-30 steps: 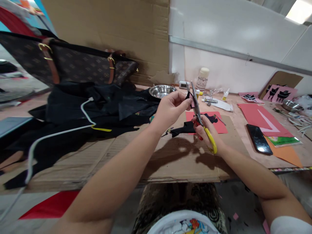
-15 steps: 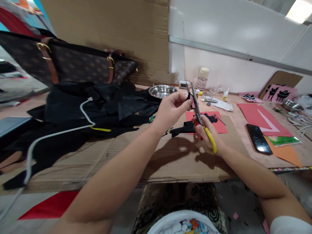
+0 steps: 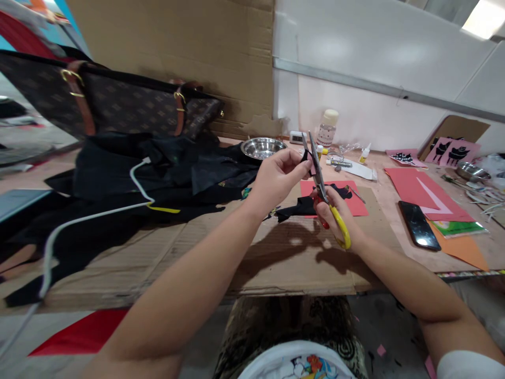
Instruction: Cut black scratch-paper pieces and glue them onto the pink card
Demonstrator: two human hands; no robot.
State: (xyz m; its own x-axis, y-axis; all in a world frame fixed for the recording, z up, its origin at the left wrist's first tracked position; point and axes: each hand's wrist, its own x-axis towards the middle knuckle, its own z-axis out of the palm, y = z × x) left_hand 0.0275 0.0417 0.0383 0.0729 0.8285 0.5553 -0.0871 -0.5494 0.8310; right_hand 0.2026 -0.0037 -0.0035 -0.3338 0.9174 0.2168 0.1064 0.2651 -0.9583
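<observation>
Between the thumb and fingers of my left hand [image 3: 281, 173] is a small black piece of fabric [image 3: 305, 157], pinched over the table. My right hand [image 3: 338, 216] is closed around the handles of a pair of scissors [image 3: 317, 171], one handle yellow and one red. The scissor blades point up and stand slightly apart, right beside the black piece. Below the hands, black fabric scraps [image 3: 295, 209] lie partly on a red sheet of paper [image 3: 360, 207]. Fingers hide part of the piece and of the handles.
Dark fabric [image 3: 114, 168] is heaped on the left, before a brown handbag [image 3: 130, 100], with a white cable [image 3: 90, 218] across it. A steel bowl [image 3: 263, 147] and a jar [image 3: 327, 129] stand behind. To the right lie a phone [image 3: 418, 225] and red paper [image 3: 406, 181].
</observation>
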